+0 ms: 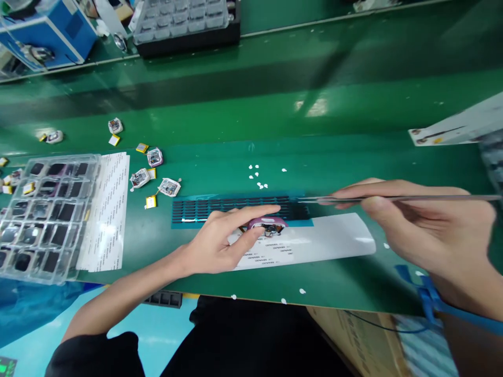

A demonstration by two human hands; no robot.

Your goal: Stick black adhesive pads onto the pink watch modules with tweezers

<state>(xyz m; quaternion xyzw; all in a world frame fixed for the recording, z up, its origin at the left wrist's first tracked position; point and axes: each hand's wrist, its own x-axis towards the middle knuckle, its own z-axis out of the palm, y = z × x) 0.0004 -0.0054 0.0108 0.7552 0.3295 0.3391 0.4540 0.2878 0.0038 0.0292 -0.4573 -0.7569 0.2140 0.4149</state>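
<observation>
My left hand (226, 238) grips a small purple-rimmed device casing (268, 225) with electronics showing inside, between thumb and fingers. It is over a sheet of black adhesive strips (220, 210) on blue film and a white printed backing sheet (330, 238). In my right hand (416, 225) is a pair of long thin metal tweezers (396, 198), pinched between thumb and fingers. The tweezers' tips reach the right end of the black strips; whether they hold a piece is too small to tell.
On the left stands a clear compartment tray (58, 209) of dark-screened parts beside white printed sheets (108, 209). Several opened casings (170, 187) with yellow batteries lie near it. Small white stickers (257, 175) dot the green bench (353, 162). A blue box (51, 31) stands back left.
</observation>
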